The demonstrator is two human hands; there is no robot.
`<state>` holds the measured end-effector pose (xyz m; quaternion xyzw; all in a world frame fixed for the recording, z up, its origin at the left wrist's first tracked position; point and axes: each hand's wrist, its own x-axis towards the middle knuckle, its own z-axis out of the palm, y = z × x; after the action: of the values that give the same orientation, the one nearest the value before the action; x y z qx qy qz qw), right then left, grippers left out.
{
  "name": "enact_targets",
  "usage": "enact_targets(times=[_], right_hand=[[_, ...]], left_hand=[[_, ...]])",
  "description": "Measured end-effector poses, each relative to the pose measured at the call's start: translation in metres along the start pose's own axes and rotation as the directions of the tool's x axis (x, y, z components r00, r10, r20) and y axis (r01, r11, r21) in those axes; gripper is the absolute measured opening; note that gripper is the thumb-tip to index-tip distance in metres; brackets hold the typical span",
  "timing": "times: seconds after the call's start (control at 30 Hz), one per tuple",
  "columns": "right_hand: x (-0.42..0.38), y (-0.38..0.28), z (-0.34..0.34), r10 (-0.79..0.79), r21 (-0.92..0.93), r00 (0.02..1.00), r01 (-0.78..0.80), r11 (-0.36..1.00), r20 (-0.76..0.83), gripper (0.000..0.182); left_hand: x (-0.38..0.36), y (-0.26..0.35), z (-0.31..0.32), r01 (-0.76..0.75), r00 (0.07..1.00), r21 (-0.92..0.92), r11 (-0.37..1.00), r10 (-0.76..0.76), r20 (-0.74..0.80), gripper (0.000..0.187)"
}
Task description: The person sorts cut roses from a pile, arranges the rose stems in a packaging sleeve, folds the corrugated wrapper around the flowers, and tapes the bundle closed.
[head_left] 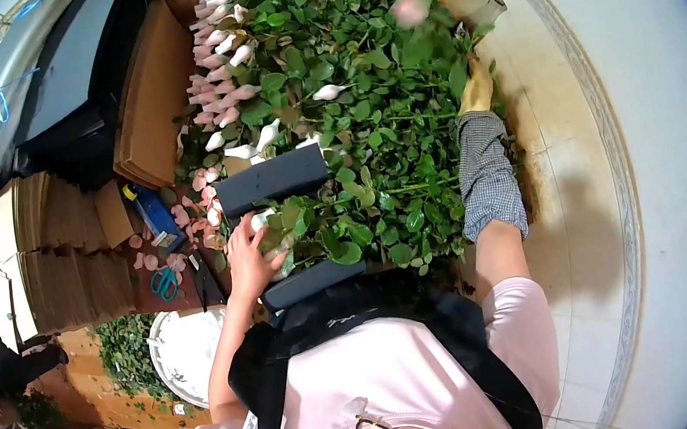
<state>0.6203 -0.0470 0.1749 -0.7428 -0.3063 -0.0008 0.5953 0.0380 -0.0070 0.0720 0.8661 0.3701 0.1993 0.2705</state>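
My left hand rests between two dark foam blocks, the upper block and the lower block. Its fingers are apart, beside a white-wrapped bud and some green leaves. On my right hand is a yellowish glove, below a checked sleeve cover. The gloved fingers look closed round a leafy stem at the pile's right edge; leaves partly hide them. A blurred pink rose stands up close to that hand. Under both hands spreads a thick bed of rose stems and leaves.
Rows of sleeved rose heads line the bed's left side. Loose petals, teal-handled scissors, a blue box and stacked cardboard lie left. A white round tub stands below. A tiled wall bounds the right.
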Motion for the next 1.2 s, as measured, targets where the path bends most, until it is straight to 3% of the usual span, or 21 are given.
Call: enact_targets(times=[0.07,0.13,0.17,0.27,0.3,0.37,0.4,0.43,0.5,0.57,0.6,0.63,0.67,0.73,0.8,0.9,0.97,1.07,1.1,1.17,1.2], right_hand=[[-0.017,-0.038,0.003,-0.187,-0.154,0.982,0.19,0.97,0.033,0.031],[-0.07,-0.107,0.027,-0.177,0.267,0.973,0.134,0.954,0.145,0.034],[-0.082,-0.136,0.028,-0.071,-0.108,0.938,0.113,0.988,0.338,0.037],[-0.101,-0.114,0.052,-0.524,0.053,0.528,0.668,0.742,0.668,0.032],[-0.115,-0.131,0.066,-0.518,0.015,0.432,0.757,0.653,0.739,0.028],[-0.132,-0.139,0.077,-0.58,0.084,0.404,0.766,0.637,0.708,0.025],[-0.123,-0.131,0.077,-0.618,-0.069,0.441,0.845,0.53,0.651,0.022],[-0.105,-0.104,0.073,-0.516,-0.194,0.566,0.772,0.605,0.643,0.017],[-0.061,-0.057,0.042,-0.668,-0.213,0.6,0.792,0.571,0.439,0.017],[-0.014,0.031,0.009,-0.186,-0.607,0.927,0.356,0.711,0.326,0.026],[0.001,0.028,0.004,0.115,-0.411,0.986,-0.056,0.91,0.121,0.03],[0.001,-0.021,0.003,0.224,-0.227,0.973,-0.206,0.952,0.055,0.033],[-0.004,-0.034,-0.004,-0.072,-0.325,0.997,0.069,0.943,0.004,0.033],[0.023,-0.009,-0.038,-0.192,-0.005,0.978,0.192,0.981,-0.078,0.031],[0.054,0.01,-0.049,-0.016,0.422,0.998,0.037,0.906,-0.054,0.027],[0.004,-0.044,-0.017,-0.155,-0.352,0.949,0.249,0.902,0.274,0.023],[-0.058,-0.087,0.03,0.09,-0.12,0.958,-0.058,0.991,0.274,0.021],[-0.111,-0.094,0.079,-0.459,-0.378,0.676,0.719,0.583,0.577,0.038],[-0.118,-0.117,0.082,-0.549,-0.403,0.616,0.786,0.468,0.565,0.034],[-0.082,-0.067,0.085,-0.522,-0.407,0.705,0.706,0.579,0.479,0.025],[-0.052,-0.027,0.078,-0.649,-0.318,0.711,0.702,0.637,0.27,0.021]], left_hand=[[-0.001,0.0,0.001,-0.028,0.999,0.027,0.999,0.029,-0.016,0.058],[-0.001,-0.001,0.003,-0.027,0.999,0.033,0.999,0.028,-0.029,0.059],[0.0,-0.001,0.003,-0.023,0.999,0.029,0.999,0.024,-0.031,0.059],[-0.002,-0.008,0.009,-0.016,1.0,0.075,0.997,0.016,-0.006,0.061],[-0.003,-0.014,0.013,0.0,1.0,0.058,0.998,-0.001,0.014,0.062],[0.0,-0.005,0.007,0.223,0.966,-0.107,0.969,-0.205,0.158,0.06],[-0.002,0.0,0.003,0.23,0.965,-0.119,0.966,-0.21,0.16,0.059],[0.0,0.002,0.001,0.011,1.0,-0.004,1.0,-0.011,-0.015,0.058],[0.0,-0.006,0.005,-0.042,0.999,0.022,0.999,0.042,-0.005,0.056],[-0.002,-0.007,0.006,-0.053,0.998,0.028,0.998,0.054,-0.017,0.056],[0.0,-0.005,0.004,-0.027,1.0,0.005,1.0,0.027,-0.001,0.056],[0.001,-0.002,0.0,-0.022,0.999,0.021,1.0,0.022,0.027,0.056],[0.001,-0.003,0.004,-0.015,1.0,0.02,1.0,0.015,0.008,0.056],[-0.002,-0.004,0.006,0.003,1.0,0.016,1.0,-0.003,-0.002,0.057],[0.001,-0.003,0.005,-0.028,1.0,0.046,0.999,0.028,-0.001,0.058],[-0.001,-0.006,0.007,-0.043,0.999,0.043,0.998,0.044,-0.018,0.058],[0.0,-0.008,0.008,-0.04,0.999,0.024,0.999,0.04,-0.013,0.059],[0.0,-0.009,0.008,-0.065,0.998,0.065,0.996,0.065,0.004,0.06],[0.0,-0.009,0.007,-0.058,0.998,0.049,0.997,0.058,0.012,0.06],[0.002,-0.008,0.008,-0.051,0.999,0.035,0.998,0.051,0.016,0.06],[0.0,-0.009,0.008,-0.057,0.998,0.041,0.998,0.056,0.01,0.06]])
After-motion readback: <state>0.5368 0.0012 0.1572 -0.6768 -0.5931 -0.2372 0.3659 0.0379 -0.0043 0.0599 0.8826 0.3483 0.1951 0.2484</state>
